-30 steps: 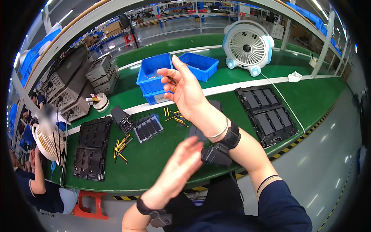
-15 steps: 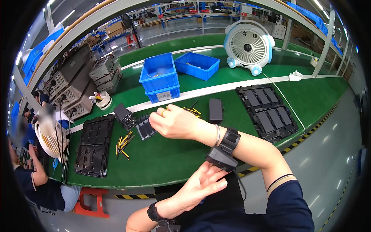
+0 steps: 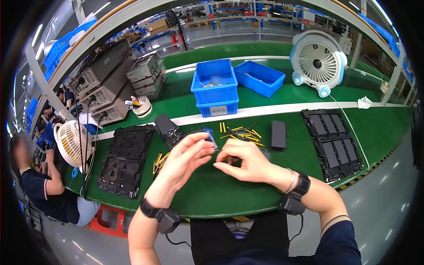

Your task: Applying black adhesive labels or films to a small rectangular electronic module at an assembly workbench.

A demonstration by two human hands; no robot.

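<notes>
My left hand (image 3: 183, 160) is raised over the bench, fingers stretched and apart, holding nothing visible. Beside it, my right hand (image 3: 248, 162) has its thumb and forefinger curled almost together. Anything pinched between those fingertips is too small to make out. Behind the left fingers lies a dark open-slotted piece (image 3: 212, 138), mostly covered. A stack of dark rectangular pieces (image 3: 166, 126) sits to its left. Yellow-and-black sticks (image 3: 244, 132) are scattered beyond my right hand, and more sticks (image 3: 159, 161) lie left of my left hand. A dark rectangular block (image 3: 278, 135) stands further right.
An unfilled black tray (image 3: 126, 161) lies left; another black tray (image 3: 333, 141) holding dark blocks lies right. Blue bins (image 3: 215, 95), a blue-white fan (image 3: 319, 62), a smaller fan (image 3: 74, 141) and stacked metal equipment (image 3: 106, 88) surround the work area. A person (image 3: 48, 185) sits at the left.
My left hand has risen from beside the right wrist to over the bench. My right hand has drawn back from the slotted piece, its fingers turning left. The view has shifted.
</notes>
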